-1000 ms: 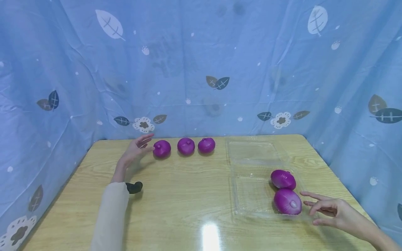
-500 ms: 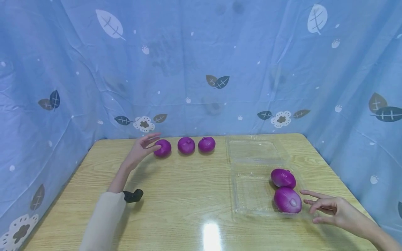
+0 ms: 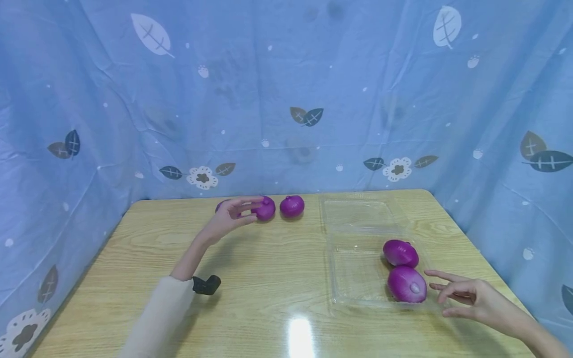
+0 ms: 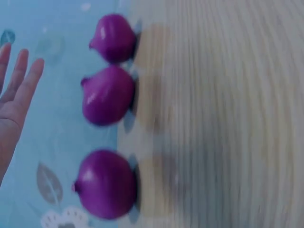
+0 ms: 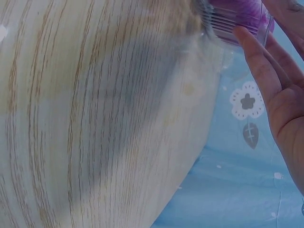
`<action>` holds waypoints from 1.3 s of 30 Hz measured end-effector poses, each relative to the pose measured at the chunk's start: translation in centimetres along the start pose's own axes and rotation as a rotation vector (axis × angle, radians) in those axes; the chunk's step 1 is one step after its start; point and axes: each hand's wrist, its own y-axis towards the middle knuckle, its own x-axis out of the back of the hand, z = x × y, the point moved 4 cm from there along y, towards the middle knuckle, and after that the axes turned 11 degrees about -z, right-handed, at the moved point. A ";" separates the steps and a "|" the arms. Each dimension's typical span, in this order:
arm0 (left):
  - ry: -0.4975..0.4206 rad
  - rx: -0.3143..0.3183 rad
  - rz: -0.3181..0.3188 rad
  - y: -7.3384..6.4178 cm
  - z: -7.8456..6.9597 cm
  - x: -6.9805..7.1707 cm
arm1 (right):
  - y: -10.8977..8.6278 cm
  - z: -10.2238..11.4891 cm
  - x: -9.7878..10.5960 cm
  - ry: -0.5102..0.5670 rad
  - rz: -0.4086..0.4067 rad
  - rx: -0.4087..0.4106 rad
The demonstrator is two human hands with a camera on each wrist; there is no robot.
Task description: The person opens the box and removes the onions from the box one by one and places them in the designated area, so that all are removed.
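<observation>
My left hand (image 3: 229, 217) hovers over the row of purple onions at the back left, fingers extended and holding nothing. Behind it, the leftmost onion (image 3: 221, 204) is mostly hidden; its fingertips overlap the middle onion (image 3: 266, 209) in the head view. Further right is the third onion (image 3: 292, 206). The left wrist view shows the hand apart from all three. An open clear plastic box (image 3: 333, 278) holds two onions, a rear one (image 3: 400, 252) and a front one (image 3: 406, 284). At its right side my right hand (image 3: 476, 302) has loosely bent fingers and grips nothing.
The box's clear lid (image 3: 358, 214) lies spread toward the back of the wooden table (image 3: 250, 298). A blue patterned curtain (image 3: 277, 99) stands behind and at both sides. A black strap piece (image 3: 207, 285) sticks out from the left wrist.
My left hand has moved right, from beside the leftmost onion to in front of it and up to the middle one. The right hand and the boxed onions stay put.
</observation>
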 end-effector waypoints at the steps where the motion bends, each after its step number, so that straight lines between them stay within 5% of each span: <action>1: -0.002 -0.002 0.013 0.1 0.0 -0.6 | 0.0 0.0 0.0 0.000 0.001 -0.002; 13: -0.030 -0.103 0.196 1.5 -0.4 -7.3 | -0.3 -0.2 0.0 -0.021 -0.013 -0.011; 32: -0.120 -0.023 0.452 2.4 0.6 -17.4 | -0.2 0.1 0.0 -0.022 -0.018 -0.013; 39: -0.144 -0.028 0.497 2.5 0.9 -20.3 | 0.0 0.2 0.0 -0.028 -0.018 -0.013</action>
